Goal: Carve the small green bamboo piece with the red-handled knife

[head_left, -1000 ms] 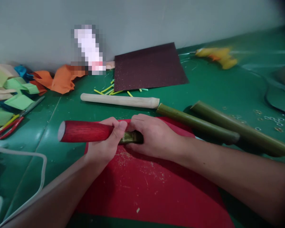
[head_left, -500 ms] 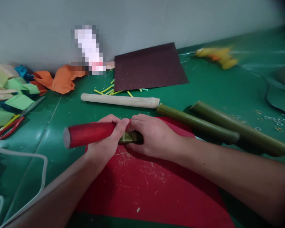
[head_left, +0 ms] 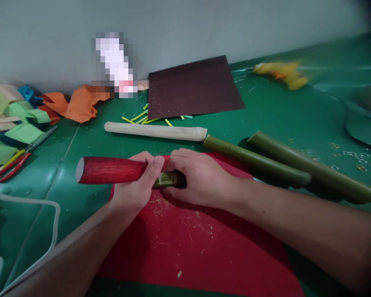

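My left hand point(head_left: 137, 181) is wrapped round the thick red wooden handle point(head_left: 111, 170) of a tool. The handle's pale round end points left; its working end is hidden by my fingers. Close beside it, my right hand point(head_left: 200, 175) grips a short piece of green bamboo point(head_left: 167, 180), whose scored, shiny top shows between the two hands. Most of that piece is covered by my right hand. Under both hands lies a red sheet point(head_left: 185, 243) strewn with fine pale shavings and a small chip.
Beyond my hands lie a pale peeled stick point(head_left: 154, 130) and two green bamboo lengths point(head_left: 256, 161), point(head_left: 312, 167). A dark brown sheet point(head_left: 194, 88), yellow glue gun point(head_left: 282, 74), small rings point(head_left: 355, 156), red-handled scissors point(head_left: 12, 167), coloured paper point(head_left: 83, 103) and a white cable point(head_left: 34, 201) surround them.
The red handle's free end has swung slightly left and up, tilting with my left hand. My right hand and the bamboo piece stay almost where they were.
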### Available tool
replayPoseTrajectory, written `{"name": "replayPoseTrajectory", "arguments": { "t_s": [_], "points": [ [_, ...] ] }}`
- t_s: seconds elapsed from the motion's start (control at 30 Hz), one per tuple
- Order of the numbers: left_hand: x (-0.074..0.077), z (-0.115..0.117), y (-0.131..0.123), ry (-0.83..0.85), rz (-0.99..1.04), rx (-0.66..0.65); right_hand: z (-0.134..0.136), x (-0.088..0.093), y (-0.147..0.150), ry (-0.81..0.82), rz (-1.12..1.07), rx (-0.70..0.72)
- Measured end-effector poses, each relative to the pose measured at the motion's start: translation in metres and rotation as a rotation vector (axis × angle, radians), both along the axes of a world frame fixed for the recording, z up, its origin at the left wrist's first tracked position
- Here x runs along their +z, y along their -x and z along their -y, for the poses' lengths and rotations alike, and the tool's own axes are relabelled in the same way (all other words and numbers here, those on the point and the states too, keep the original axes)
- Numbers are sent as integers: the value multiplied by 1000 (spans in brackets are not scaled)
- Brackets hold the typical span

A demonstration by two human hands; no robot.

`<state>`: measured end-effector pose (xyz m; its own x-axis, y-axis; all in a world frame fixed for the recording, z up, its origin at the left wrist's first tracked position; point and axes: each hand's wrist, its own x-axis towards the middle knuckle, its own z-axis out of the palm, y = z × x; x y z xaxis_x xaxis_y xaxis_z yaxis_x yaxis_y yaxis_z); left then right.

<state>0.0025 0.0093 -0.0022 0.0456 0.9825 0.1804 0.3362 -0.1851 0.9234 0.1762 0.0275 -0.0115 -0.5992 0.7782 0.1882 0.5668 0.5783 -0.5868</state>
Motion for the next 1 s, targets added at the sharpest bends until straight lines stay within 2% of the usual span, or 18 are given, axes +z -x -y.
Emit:
{"name": "replayPoseTrajectory", "arguments": {
  "t_s": [0.27,0.4,0.8,0.93,1.0],
  "points": [
    [0,4,5,-5,-2,-80,2,1,0,-33,23,0],
    [-1,5,7,32,31,-87,3,0,0,-37,19,-5],
    [-1,4,7,1,26,-129,1,1,1,-16,23,-1],
    [-2,3,4,-28,15,-106,0,0,1,-17,16,-14],
    [-4,1,2,-50,32,-26,0,-1,0,-14,12,-10]
  ]
}}
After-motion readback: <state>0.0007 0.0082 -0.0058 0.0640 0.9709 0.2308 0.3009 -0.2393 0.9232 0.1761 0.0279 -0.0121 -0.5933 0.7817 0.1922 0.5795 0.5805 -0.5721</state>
